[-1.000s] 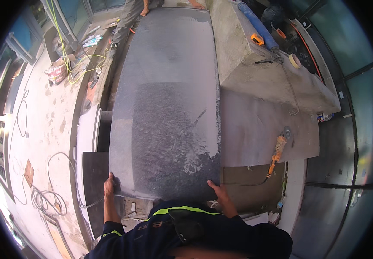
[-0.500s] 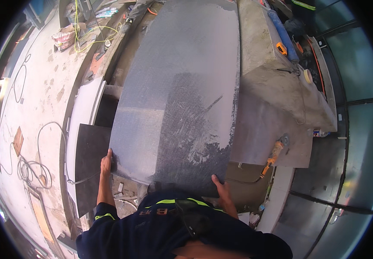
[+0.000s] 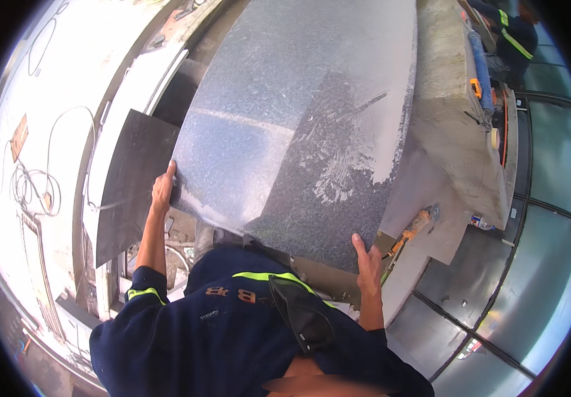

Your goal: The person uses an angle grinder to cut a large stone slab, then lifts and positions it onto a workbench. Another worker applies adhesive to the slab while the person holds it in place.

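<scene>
Cable coil left of slab, grinder right.

"What's being worn?"
"A dark navy-blue fabric top, with a fluorescent yellow-green stripe across the chest."
"Markings?"
"Orange-brown block lettering near the stripe, and a matching yellow-green band round the left sleeve."
"At the neckline?"
"A glossy black curved accessory, its kind unclear."

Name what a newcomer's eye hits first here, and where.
The big grey slab fills the middle, its near end held by the left hand and right hand. An orange power tool lies just right of the slab. At the upper right, bright yellow-green bands mark a co-worker's dark clothing.
</scene>
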Motion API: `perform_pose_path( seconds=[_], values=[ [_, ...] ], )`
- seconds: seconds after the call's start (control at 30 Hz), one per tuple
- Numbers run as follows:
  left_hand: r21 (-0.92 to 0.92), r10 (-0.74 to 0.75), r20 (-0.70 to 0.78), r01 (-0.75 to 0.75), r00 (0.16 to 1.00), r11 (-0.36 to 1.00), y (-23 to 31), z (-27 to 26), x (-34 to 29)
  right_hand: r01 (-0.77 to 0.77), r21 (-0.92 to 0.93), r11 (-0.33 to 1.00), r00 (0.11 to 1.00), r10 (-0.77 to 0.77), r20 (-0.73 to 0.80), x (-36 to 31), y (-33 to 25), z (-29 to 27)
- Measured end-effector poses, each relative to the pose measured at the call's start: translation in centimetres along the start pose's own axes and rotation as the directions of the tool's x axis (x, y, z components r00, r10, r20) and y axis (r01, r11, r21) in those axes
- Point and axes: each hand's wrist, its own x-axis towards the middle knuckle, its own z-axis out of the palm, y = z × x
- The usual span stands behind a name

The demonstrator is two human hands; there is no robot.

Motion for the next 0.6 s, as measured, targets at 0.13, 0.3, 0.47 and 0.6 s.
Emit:
perform_pose_path(
  seconds=[0.13,0.3,0.47,0.6],
  values=[
    [0.043,0.032,-0.095,-0.028,0.995,0.999,1.1,-0.5,-0.1,0.199,0.17,0.965,0.98,-0.199,-0.013,-0.4,-2.4,0.5],
    [-0.16,0.097,0.05,-0.088,0.994,0.983,0.6,-1.4,0.5,0.124,0.256,0.959,0.991,-0.134,0.025,-0.3,-0.4,0.3],
    [-0.182,0.135,0.077,-0.119,0.988,0.976,3.4,-2.7,0.7,0.011,0.015,1.0,0.997,-0.012,0.07,-0.8,-0.2,-0.8],
    [-0.204,0.14,0.125,-0.113,0.982,0.972,4.7,-3.4,-0.1,-0.043,0.095,0.995,0.996,0.034,0.086,-0.6,-0.8,-0.3]
  ],
)
